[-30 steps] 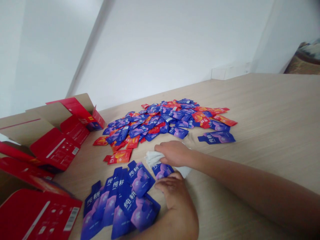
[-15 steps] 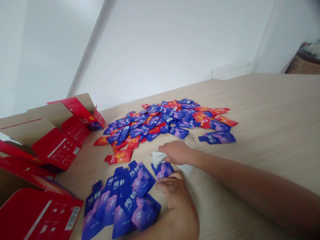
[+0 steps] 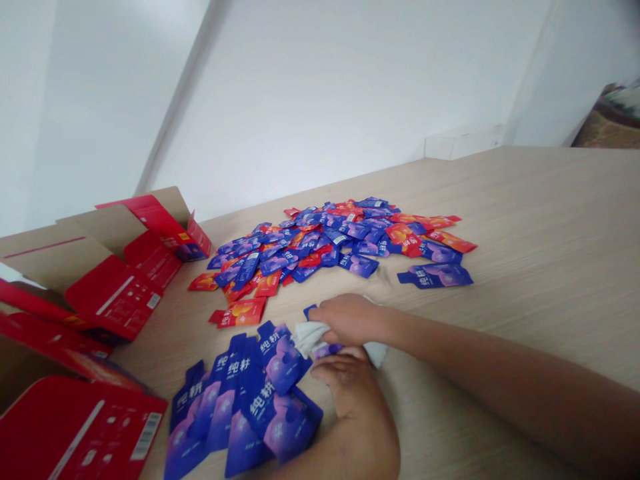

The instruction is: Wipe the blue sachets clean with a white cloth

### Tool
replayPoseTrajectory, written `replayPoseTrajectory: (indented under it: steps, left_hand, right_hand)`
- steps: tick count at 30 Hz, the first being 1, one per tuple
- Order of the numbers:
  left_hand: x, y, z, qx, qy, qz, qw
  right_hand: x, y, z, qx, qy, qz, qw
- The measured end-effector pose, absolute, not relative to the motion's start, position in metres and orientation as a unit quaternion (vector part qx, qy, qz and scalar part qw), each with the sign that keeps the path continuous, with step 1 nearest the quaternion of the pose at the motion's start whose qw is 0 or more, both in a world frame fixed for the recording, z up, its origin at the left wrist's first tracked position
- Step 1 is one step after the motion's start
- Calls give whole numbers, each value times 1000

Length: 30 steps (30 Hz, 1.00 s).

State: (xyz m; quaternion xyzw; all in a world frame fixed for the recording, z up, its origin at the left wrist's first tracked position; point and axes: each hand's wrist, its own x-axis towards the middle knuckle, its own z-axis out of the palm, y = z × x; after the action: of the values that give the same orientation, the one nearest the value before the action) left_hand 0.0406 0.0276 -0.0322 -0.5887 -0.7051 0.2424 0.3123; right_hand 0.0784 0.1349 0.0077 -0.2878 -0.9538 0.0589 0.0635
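Note:
My right hand (image 3: 350,319) is closed on a crumpled white cloth (image 3: 310,335) and presses it onto a blue sachet (image 3: 325,349), which is mostly hidden beneath. My left hand (image 3: 353,390) lies just below, fingers curled against the sachet's near edge, holding it down on the wooden table (image 3: 525,220). To the left of my left hand several blue sachets (image 3: 250,400) lie fanned out in an overlapping row. Further back spreads a large loose pile of blue and red sachets (image 3: 330,240).
Opened red cardboard boxes (image 3: 110,293) stand at the left, with one flat red box (image 3: 75,433) at the lower left corner. A single blue sachet (image 3: 435,275) lies apart to the right of the pile. A white wall rises behind the table.
My right hand with the cloth has slid toward me over the sachet, covering most of it. My left hand has stayed in place.

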Motion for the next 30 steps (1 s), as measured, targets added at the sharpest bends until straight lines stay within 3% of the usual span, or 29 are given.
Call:
replayPoseTrajectory:
  steps: [6,11,15,24,30]
  left_hand:
    - [40,24,-39,-575,-694,254,350]
    - [39,28,-42,-577,-706,244,332]
    - [40,30,-42,-582,-715,233,311]
    - [41,23,-35,-581,-700,246,335]
    - [41,28,-38,-580,-722,235,294]
  right_hand:
    - [88,148,12,-379,-922,31,76]
    - [81,134,21,-315,-942,57,99]
    - [73,126,13,-287,-953,79,51]
    - [91,153,13,-411,-908,40,68]
    - [83,132,26,-319,-942,51,96]
